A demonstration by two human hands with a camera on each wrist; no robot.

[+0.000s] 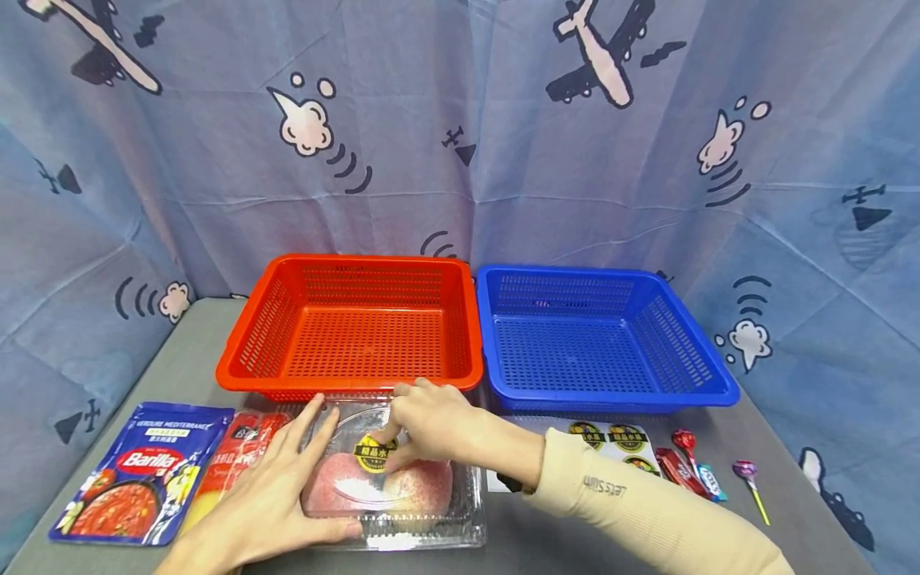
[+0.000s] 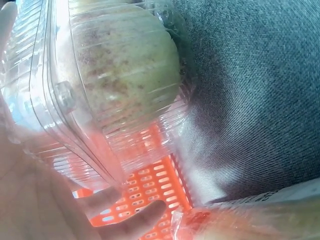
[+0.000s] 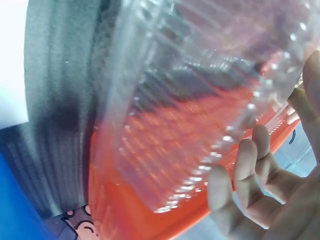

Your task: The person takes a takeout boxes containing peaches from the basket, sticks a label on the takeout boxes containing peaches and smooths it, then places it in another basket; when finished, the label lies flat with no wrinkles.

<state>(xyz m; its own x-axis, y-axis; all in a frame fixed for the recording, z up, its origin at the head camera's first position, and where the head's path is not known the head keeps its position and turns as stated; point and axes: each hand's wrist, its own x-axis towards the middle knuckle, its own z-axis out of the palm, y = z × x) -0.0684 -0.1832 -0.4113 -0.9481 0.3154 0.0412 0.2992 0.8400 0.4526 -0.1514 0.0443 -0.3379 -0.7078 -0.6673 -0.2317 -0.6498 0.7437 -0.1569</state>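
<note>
A clear plastic clamshell box (image 1: 431, 527) with round pinkish fruits (image 1: 338, 489) inside sits at the front of the table, its lid down. On the lid is a round black-and-gold sticker (image 1: 374, 454). My right hand (image 1: 431, 423) reaches over the lid from the right, thumb and index finger touching the sticker, other fingers loosely bent above the lid. My left hand (image 1: 276, 483) rests along the box's left side with fingers extended, its thumb on the front edge. In the left wrist view, one pale, speckled fruit (image 2: 125, 65) shows through the ribbed wall.
Behind the box stand a red basket (image 1: 348, 383) and a blue basket (image 1: 611, 399). A blue Barilla pouch (image 1: 144, 475) and a red packet (image 1: 240, 439) lie left. To the right are a sticker sheet (image 1: 568, 423), candy wrappers (image 1: 679, 471) and a lollipop (image 1: 747, 475).
</note>
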